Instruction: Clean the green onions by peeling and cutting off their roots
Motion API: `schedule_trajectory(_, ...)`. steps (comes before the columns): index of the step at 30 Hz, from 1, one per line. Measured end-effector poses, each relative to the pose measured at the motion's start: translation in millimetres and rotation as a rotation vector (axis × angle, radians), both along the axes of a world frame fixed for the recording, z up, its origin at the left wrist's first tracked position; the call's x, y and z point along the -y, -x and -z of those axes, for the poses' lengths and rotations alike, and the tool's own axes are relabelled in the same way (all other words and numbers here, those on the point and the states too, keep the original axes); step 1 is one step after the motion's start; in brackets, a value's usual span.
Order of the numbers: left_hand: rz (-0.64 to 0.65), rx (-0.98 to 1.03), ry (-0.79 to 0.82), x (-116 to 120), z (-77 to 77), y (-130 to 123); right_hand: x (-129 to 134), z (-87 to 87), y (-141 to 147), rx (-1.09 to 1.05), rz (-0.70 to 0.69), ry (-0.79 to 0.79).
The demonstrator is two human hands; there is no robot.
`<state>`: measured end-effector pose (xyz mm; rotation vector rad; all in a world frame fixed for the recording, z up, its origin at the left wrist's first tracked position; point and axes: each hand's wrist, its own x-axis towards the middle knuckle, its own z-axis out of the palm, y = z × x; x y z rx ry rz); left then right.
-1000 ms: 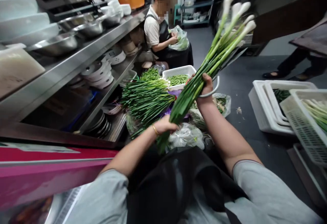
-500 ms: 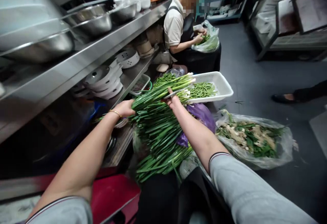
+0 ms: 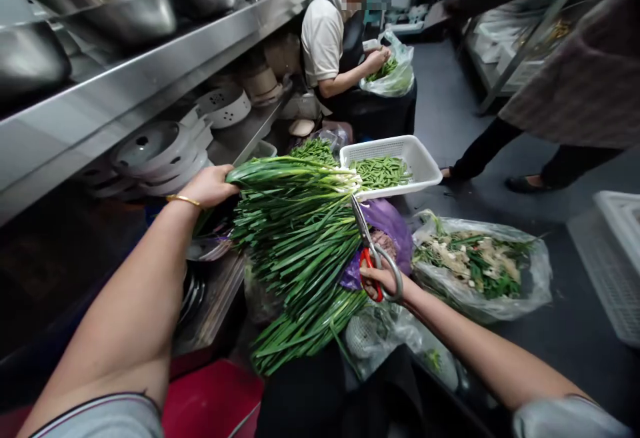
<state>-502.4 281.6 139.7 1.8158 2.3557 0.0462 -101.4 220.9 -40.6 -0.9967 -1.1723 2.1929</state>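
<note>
My left hand [image 3: 213,186] is closed around the green leaf ends of the top scallions [image 3: 280,170], at the left of a large pile. Their white root ends point right, toward a white plastic basket [image 3: 425,161] of cut green beans [image 3: 380,173]. In my right hand [image 3: 383,278] is a pair of scissors [image 3: 367,241] with red and grey handles. The blades point up and away, and their tips are close to the white ends. A purple bag [image 3: 395,221] lies under the right side of the pile.
A clear bag of vegetable scraps [image 3: 545,271] stands on the floor at right. Beyond the basket, a seated person [image 3: 325,38] handles greens in a plastic bag [image 3: 403,68]. Another person's legs [image 3: 485,151] are at right. A steel shelf [image 3: 200,38] with bowls runs along the left.
My right hand has drawn back from the scallions toward me, bringing the scissors into plain view. The left hand has shifted left in view. A standing person has come further in at right.
</note>
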Motion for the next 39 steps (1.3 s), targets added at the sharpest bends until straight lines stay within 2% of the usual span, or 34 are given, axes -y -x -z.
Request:
schedule_trajectory(1,0.032,-0.054,0.005,-5.5,-0.9,-6.4,1.6,-5.0,-4.4,0.001,-0.030,-0.061)
schedule_trajectory(3,0.055,-0.166,0.079,-10.7,10.5,-21.0,2.4,-14.5,-7.7,0.019,-0.081,-0.173)
schedule_trajectory(6,0.025,-0.258,0.278,-1.1,48.2,-38.0,-2.6,-25.2,-1.9,0.154,-0.143,-0.357)
schedule_trajectory(8,0.004,-0.253,0.343,11.8,72.7,-41.3,-8.3,-28.5,10.4,0.262,-0.244,-0.507)
schedule_trajectory(11,-0.004,-0.204,0.346,28.2,91.7,-33.7,-12.5,-25.7,41.5,0.314,-0.443,-0.573)
schedule_trajectory(16,-0.010,-0.079,0.406,46.2,90.0,-0.9,2.1,-5.7,94.1,0.179,-0.663,-0.348)
schedule_trajectory(20,-0.160,0.111,0.442,63.7,89.2,16.4,17.0,11.2,116.4,0.192,-0.781,-0.393)
schedule_trajectory(22,-0.187,0.217,0.457,69.2,89.3,18.7,22.4,16.4,125.3,0.202,-0.786,-0.348)
schedule_trajectory(24,-0.197,0.318,0.475,71.4,88.4,19.2,26.4,19.4,134.3,0.215,-0.761,-0.199)
schedule_trajectory(27,-0.249,0.431,0.495,70.9,86.1,20.7,29.9,22.0,144.3,0.223,-0.658,0.019)
schedule_trajectory(29,-0.290,0.441,0.480,70.0,85.4,23.0,31.2,24.4,143.8,0.191,-0.600,0.101)
schedule_trajectory(35,-0.420,0.573,0.535,69.5,89.8,30.9,34.6,43.0,124.4,0.110,-0.568,0.135)
schedule_trajectory(39,-0.455,0.658,0.573,72.1,90.8,28.8,30.7,50.1,145.2,0.105,-0.578,0.110)
